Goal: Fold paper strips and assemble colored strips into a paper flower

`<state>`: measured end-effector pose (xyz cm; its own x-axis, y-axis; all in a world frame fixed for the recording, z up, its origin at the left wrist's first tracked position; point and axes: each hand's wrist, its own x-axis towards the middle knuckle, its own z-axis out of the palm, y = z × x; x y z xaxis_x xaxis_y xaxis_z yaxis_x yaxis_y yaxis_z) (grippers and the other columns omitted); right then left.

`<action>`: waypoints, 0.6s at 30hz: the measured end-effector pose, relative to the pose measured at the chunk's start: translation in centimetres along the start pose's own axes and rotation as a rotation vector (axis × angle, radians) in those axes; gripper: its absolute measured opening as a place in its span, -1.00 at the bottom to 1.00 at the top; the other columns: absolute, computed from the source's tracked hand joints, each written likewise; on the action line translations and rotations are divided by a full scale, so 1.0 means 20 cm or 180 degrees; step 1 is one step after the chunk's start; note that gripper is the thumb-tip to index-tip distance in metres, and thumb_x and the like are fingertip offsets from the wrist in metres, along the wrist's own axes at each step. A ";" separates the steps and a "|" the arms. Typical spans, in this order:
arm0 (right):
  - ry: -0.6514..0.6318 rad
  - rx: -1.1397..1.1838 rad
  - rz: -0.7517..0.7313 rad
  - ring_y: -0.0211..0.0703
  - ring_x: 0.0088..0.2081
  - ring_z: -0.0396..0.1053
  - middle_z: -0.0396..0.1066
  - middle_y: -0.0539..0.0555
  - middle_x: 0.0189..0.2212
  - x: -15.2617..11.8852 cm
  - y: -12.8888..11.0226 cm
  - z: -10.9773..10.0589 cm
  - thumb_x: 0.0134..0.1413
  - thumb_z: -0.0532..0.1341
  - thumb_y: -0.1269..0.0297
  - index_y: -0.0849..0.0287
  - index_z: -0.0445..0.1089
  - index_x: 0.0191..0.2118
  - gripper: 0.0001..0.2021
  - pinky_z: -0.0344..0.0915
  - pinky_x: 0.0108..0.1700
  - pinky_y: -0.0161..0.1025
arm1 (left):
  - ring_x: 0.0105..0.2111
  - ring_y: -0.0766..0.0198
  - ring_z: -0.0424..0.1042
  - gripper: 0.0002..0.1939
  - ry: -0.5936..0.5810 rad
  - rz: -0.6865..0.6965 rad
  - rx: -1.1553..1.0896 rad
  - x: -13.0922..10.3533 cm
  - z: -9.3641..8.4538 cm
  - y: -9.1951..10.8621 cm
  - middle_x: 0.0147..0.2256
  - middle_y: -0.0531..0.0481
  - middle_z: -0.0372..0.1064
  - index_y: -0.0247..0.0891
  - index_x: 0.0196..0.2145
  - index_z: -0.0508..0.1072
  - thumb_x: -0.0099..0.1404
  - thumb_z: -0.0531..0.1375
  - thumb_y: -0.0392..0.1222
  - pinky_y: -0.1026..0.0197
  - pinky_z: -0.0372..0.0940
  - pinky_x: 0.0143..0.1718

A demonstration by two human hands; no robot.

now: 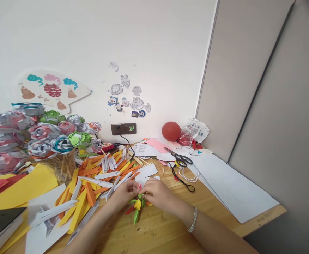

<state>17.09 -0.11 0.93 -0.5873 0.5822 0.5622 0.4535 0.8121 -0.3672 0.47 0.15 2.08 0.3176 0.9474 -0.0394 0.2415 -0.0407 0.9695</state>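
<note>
A small folded paper piece (138, 204) in green, yellow, red and pink is between my hands, just above the wooden table. My left hand (125, 193) pinches its upper left side near a pink tip. On the other side, my right hand (156, 192), with a bracelet on the wrist, has its fingers closed on the green part. Folded strips of orange, yellow and white paper (91, 194) lie heaped to the left of my left hand.
Paper flowers (42, 130) stand at the left behind yellow sheets (42, 180). Black scissors (181, 158), a bead string (188, 178) and a red balloon (171, 131) are at the back. White sheets (231, 187) cover the right side; a dark device (2, 224) lies front left.
</note>
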 end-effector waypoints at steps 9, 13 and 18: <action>-0.0052 -0.0334 -0.0651 -0.21 -0.31 0.29 0.43 0.06 -0.37 -0.01 0.02 -0.01 0.05 0.09 0.47 0.18 0.41 -0.31 -0.83 0.20 -0.23 -0.29 | -0.56 0.30 0.29 -0.73 0.0042 0.0015 -0.0002 0.02 -0.01 -0.03 -0.61 0.07 0.31 -0.28 -0.55 0.32 -0.12 0.26 -0.04 0.28 0.15 -0.50; -0.0237 -0.0263 -0.0541 -0.21 -0.28 0.28 0.41 0.07 -0.34 -0.01 -0.01 -0.04 0.11 0.07 0.36 0.18 0.39 -0.22 -0.82 0.18 -0.22 -0.30 | -0.56 0.30 0.31 -0.78 0.0034 0.0032 0.0005 0.02 -0.02 -0.05 -0.60 0.07 0.33 -0.28 -0.54 0.34 -0.11 0.25 -0.11 0.28 0.16 -0.50; -0.0358 -0.0090 0.0007 -0.22 -0.28 0.29 0.42 0.05 -0.34 -0.01 -0.04 -0.08 0.19 -0.02 0.28 0.15 0.38 -0.18 -0.75 0.18 -0.26 -0.32 | -0.57 0.32 0.30 -0.83 0.0059 0.0057 -0.0040 0.02 -0.03 -0.05 -0.61 0.10 0.30 -0.28 -0.54 0.35 -0.11 0.24 -0.17 0.30 0.15 -0.51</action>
<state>17.87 -0.94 2.31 -0.6571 0.5860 0.4742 0.4726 0.8103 -0.3465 -0.13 0.79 1.21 0.3048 0.9523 -0.0177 0.2243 -0.0537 0.9730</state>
